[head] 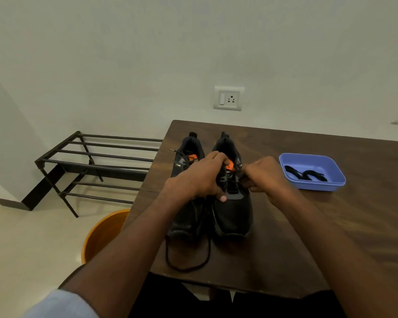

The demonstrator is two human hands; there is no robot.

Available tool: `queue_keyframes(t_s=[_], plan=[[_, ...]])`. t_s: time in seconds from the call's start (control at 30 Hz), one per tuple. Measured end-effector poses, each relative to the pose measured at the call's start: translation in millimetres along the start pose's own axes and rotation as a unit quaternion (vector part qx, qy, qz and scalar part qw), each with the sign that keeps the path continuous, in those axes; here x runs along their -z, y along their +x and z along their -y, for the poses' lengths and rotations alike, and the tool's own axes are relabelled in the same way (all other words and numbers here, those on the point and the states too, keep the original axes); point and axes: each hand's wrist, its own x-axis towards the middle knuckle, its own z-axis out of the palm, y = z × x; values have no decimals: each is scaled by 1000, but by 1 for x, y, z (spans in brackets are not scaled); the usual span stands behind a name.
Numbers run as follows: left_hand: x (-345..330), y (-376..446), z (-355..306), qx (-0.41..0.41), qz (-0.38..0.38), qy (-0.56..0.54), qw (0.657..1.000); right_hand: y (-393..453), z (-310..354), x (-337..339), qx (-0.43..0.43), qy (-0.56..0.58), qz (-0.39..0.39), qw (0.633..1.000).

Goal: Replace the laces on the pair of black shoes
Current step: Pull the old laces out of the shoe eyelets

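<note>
Two black shoes stand side by side on the dark wooden table (308, 226), toes toward me. My left hand (198, 177) grips the tongue area of the right shoe (233, 214), fingers curled over its top and thumb on its side. My right hand (264, 175) pinches a black lace at that shoe's eyelets. The left shoe (186, 216) sits partly under my left wrist. A loose black lace (186, 267) trails from the shoes in a loop toward the table's front edge. A blue plastic tray (317, 187) to the right holds coiled black laces (305, 175).
An orange bin (101, 232) stands on the floor left of the table. A dark metal shoe rack (90, 161) stands against the wall at the left. A wall socket (228, 98) is above the table's far edge.
</note>
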Motion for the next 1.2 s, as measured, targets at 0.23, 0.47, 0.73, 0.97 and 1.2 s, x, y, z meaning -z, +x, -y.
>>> queue_keyframes(t_s=[0.23,0.47,0.73,0.97,1.2], plan=[[-1,-1,2,4,2,-17,1000,-4,6,-15,243,-353,-17,903],[2,0,4,10,8,-30,999,-8,10,4,62,-113,-147,981],[1,0,7,4,7,-30,1000,-7,6,-9,269,-329,-84,901],[2,0,9,2,7,-39,999,-2,10,8,112,-165,-188,962],[1,2,9,3,12,-44,999,-12,3,16,145,-300,-172,927]])
